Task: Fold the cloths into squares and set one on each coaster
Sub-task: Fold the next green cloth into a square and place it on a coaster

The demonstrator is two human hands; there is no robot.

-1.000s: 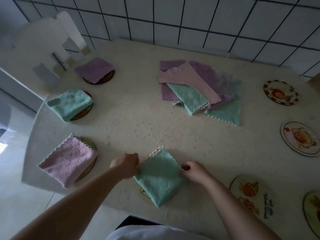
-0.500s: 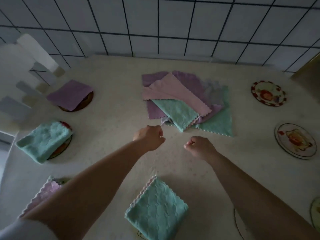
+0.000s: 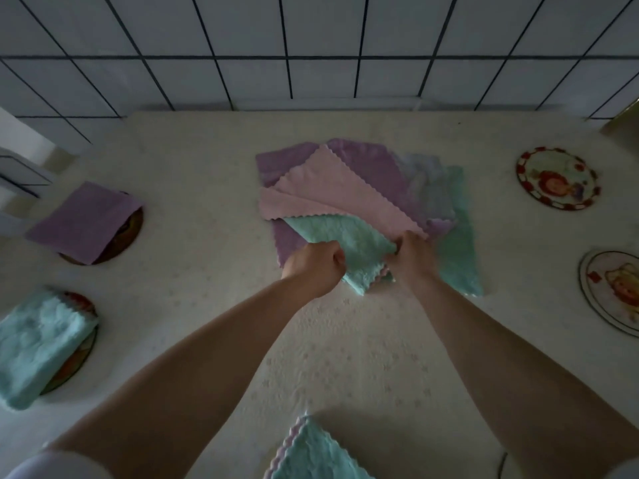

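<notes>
In the head view both hands, left hand (image 3: 316,266) and right hand (image 3: 411,259), pinch with curled fingers the teal cloth (image 3: 340,243) on top of the pile (image 3: 377,174) on the counter (image 3: 214,305), probably to lift it for folding.

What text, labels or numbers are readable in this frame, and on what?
None readable.
Round red-rimmed picture coaster: cartoon figure only, no legible text.
Round pale picture coaster at the right edge: small red mark, too blurred to read.
Cloths, table, wall tiles: no print.

Dim, flat light, wide-angle bowing, soft blurred edges
</notes>
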